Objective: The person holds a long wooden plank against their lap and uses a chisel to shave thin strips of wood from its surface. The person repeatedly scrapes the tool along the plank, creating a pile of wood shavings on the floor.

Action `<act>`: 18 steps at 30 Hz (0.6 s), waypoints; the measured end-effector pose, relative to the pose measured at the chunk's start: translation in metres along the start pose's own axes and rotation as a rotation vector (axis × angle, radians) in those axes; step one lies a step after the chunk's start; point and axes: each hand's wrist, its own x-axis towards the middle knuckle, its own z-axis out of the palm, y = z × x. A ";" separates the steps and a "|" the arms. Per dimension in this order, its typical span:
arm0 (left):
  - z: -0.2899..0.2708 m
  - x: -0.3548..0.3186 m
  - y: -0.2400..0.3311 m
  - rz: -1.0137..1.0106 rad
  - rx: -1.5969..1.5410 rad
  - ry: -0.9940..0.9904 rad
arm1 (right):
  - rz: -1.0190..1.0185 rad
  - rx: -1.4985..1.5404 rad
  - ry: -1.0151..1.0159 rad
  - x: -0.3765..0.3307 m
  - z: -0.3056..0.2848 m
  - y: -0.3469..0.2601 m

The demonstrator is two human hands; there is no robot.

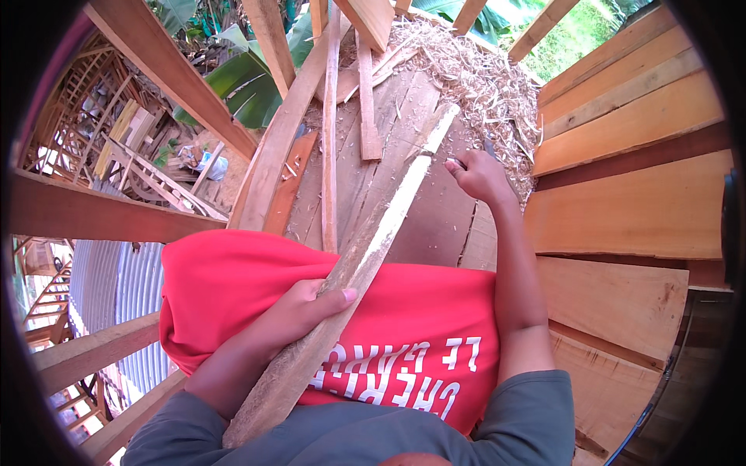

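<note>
Plank floor (622,210) carries wood shavings (482,78), loose slats (365,93).

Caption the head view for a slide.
Left hand steadies a long wooden strip across the lap while the right hand works a blade against it, shavings piled beyond.

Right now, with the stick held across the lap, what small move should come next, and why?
Probably one more shaving stroke along the stick. The left hand steadies it on the red cloth, the right hand holds a blade at its pale, freshly cut edge, and shavings lie beyond. The lower part looks rough.
</note>
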 end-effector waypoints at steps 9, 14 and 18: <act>0.000 -0.005 0.009 -0.038 -0.165 0.089 | 0.041 0.245 0.075 0.011 0.032 0.020; -0.015 -0.001 0.001 -0.056 -0.255 -0.012 | -0.423 0.244 0.206 -0.010 0.046 -0.035; -0.016 0.002 0.005 -0.025 -0.356 -0.030 | -0.154 0.219 0.148 0.004 0.054 -0.014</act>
